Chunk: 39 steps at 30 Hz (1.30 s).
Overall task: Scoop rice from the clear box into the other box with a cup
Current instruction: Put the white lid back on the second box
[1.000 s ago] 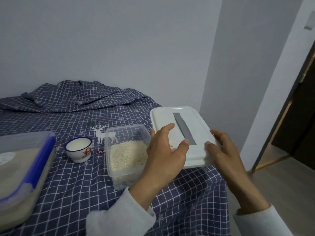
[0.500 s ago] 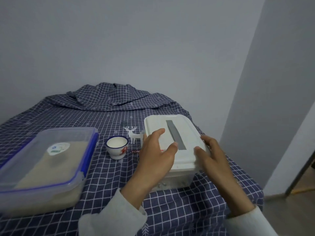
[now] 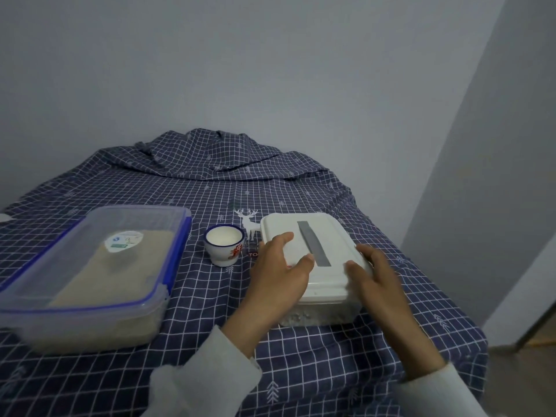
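Dim, cool, even light fills the room, with a bluish-grey cast over the wall (image 3: pixel 270 70) and no hard glare anywhere. Shadows stay soft: a faint one sits under the left hand (image 3: pixel 279 272) and along the near side of the white lidded box (image 3: pixel 307 236). The large blue-rimmed box (image 3: pixel 90 266) at left looks smeared and soft. Wide-angle bending curves the wall corner (image 3: pixel 469 115) at right, and the sleeves at the bottom edge blur.

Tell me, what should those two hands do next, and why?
Probably press the white lid down until it seats. The left hand and right hand lie on it, atop the small clear box holding rice, and the cup stands untouched beside it.
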Available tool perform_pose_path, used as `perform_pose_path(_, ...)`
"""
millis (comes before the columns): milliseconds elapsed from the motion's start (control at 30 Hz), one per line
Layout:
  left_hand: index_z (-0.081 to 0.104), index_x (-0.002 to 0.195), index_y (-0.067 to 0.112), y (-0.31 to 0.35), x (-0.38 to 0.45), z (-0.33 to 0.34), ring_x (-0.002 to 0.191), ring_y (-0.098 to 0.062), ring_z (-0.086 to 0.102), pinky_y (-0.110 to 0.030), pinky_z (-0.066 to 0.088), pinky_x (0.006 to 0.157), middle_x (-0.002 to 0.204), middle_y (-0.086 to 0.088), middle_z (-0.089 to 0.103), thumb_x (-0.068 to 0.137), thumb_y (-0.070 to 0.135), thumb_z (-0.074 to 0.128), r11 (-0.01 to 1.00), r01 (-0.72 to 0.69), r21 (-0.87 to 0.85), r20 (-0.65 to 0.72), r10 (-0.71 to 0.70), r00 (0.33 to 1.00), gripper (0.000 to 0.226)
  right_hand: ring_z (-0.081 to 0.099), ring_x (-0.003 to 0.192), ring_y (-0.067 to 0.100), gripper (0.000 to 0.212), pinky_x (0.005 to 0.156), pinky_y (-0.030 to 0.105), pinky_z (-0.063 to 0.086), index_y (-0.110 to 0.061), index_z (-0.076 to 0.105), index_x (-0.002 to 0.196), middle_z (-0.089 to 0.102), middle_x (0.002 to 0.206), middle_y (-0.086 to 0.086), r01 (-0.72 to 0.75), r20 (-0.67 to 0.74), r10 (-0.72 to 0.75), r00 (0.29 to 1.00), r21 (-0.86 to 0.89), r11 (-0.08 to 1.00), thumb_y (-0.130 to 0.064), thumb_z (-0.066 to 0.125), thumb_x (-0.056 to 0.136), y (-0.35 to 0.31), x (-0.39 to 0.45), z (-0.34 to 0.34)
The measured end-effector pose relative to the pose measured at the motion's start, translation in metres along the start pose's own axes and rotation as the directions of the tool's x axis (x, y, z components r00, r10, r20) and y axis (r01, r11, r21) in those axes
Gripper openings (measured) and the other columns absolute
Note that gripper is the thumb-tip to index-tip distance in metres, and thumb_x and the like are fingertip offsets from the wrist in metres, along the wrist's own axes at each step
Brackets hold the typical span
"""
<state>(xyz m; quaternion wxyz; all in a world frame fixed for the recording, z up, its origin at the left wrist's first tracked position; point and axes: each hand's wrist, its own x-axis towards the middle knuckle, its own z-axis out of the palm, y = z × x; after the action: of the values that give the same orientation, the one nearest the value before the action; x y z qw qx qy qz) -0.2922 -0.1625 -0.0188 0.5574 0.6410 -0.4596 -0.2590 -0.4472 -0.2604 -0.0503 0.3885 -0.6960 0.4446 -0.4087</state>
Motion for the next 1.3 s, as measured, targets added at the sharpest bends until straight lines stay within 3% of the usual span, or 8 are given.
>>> perform_pose_path(133, 0.040, 0.135, 0.035, -0.003, 0.001, 0.000, 0.102, 0.004, 0.041, -0.026, 0.029, 0.090, 0.144, 0.010, 0.035, 0.086, 0.039, 0.057, 1.000, 0.009, 0.002, -0.005, -0.009, 1.000, 0.052, 0.054, 0.099, 0.002, 0.037, 0.073, 0.027, 0.050, -0.040, 0.045, 0.129, 0.045, 0.105, -0.033, -0.010, -0.004, 0.010, 1.000, 0.015, 1.000, -0.033, 0.054, 0.094, 0.002, 0.000, 0.000)
perform_pose_path(267, 0.039, 0.136, 0.036, -0.005, -0.001, 0.000, 0.113, -0.004, 0.036, -0.027, 0.029, 0.090, 0.145, 0.010, 0.034, 0.084, 0.042, 0.057, 1.000, 0.001, 0.008, 0.001, -0.001, 1.000, 0.054, 0.050, 0.094, -0.004, 0.038, 0.066, 0.019, 0.044, -0.038, 0.044, 0.131, 0.043, 0.105, -0.034, -0.004, -0.003, 0.004, 1.000, 0.020, 1.000, -0.033, 0.053, 0.095, 0.004, -0.002, 0.000)
perform_pose_path(367, 0.039, 0.136, 0.035, -0.006, -0.002, 0.001, 0.114, -0.004, 0.035, -0.026, 0.029, 0.091, 0.145, 0.010, 0.034, 0.085, 0.041, 0.057, 1.000, -0.002, 0.010, 0.006, 0.002, 1.000, 0.054, 0.050, 0.096, -0.004, 0.038, 0.066, 0.019, 0.044, -0.037, 0.044, 0.132, 0.047, 0.110, -0.025, -0.012, -0.004, 0.012, 1.000, 0.018, 1.000, -0.034, 0.053, 0.095, 0.006, -0.003, -0.002)
perform_pose_path(633, 0.038, 0.137, 0.034, -0.010, -0.010, -0.001, 0.118, -0.004, 0.032, -0.026, 0.026, 0.094, 0.142, 0.012, 0.035, 0.087, 0.040, 0.056, 0.998, -0.026, 0.050, 0.009, 0.026, 1.000, 0.054, 0.052, 0.094, -0.006, 0.038, 0.063, 0.016, 0.044, -0.040, 0.044, 0.131, 0.043, 0.106, -0.037, 0.015, 0.002, -0.015, 1.000, 0.008, 1.000, -0.038, 0.052, 0.095, 0.008, -0.010, -0.002)
perform_pose_path(833, 0.037, 0.138, 0.032, -0.011, -0.009, -0.005, 0.114, 0.002, 0.033, -0.018, 0.025, 0.089, 0.143, 0.015, 0.034, 0.090, 0.033, 0.056, 1.000, -0.017, 0.010, 0.013, 0.017, 1.000, 0.051, 0.055, 0.101, 0.001, 0.039, 0.070, 0.026, 0.052, -0.043, 0.041, 0.132, 0.046, 0.112, -0.033, 0.011, 0.037, -0.011, 0.999, 0.018, 1.000, -0.041, 0.052, 0.095, 0.011, -0.015, -0.001)
perform_pose_path(967, 0.035, 0.140, 0.033, -0.016, -0.011, -0.005, 0.122, 0.001, 0.031, -0.019, 0.025, 0.095, 0.145, 0.018, 0.031, 0.090, 0.034, 0.055, 0.998, -0.034, 0.052, 0.031, 0.032, 0.999, 0.054, 0.054, 0.102, -0.001, 0.038, 0.073, 0.025, 0.051, -0.043, 0.041, 0.133, 0.046, 0.114, -0.034, 0.026, 0.025, -0.027, 0.999, 0.028, 0.999, -0.041, 0.050, 0.096, 0.012, -0.017, 0.000)
perform_pose_path(1167, 0.033, 0.142, 0.034, -0.023, -0.015, -0.006, 0.141, 0.002, 0.006, -0.032, 0.012, 0.115, 0.151, 0.025, 0.021, 0.092, 0.029, 0.054, 0.995, -0.067, 0.077, 0.049, 0.063, 0.997, 0.054, 0.057, 0.100, -0.001, 0.036, 0.069, 0.020, 0.048, -0.042, 0.041, 0.133, 0.049, 0.116, -0.031, 0.061, 0.000, -0.061, 0.998, -0.003, 0.998, -0.043, 0.045, 0.097, 0.016, -0.021, 0.004)
perform_pose_path(1300, 0.040, 0.139, 0.033, -0.019, -0.013, -0.011, 0.139, 0.001, 0.016, -0.027, 0.017, 0.113, 0.147, 0.025, 0.028, 0.092, 0.025, 0.056, 0.999, -0.024, -0.028, 0.056, 0.025, 0.998, 0.051, 0.057, 0.098, -0.006, 0.035, 0.070, 0.019, 0.048, -0.044, 0.040, 0.132, 0.048, 0.114, -0.035, 0.068, -0.019, -0.068, 0.998, 0.000, 0.998, -0.044, 0.045, 0.097, 0.015, -0.022, 0.006)
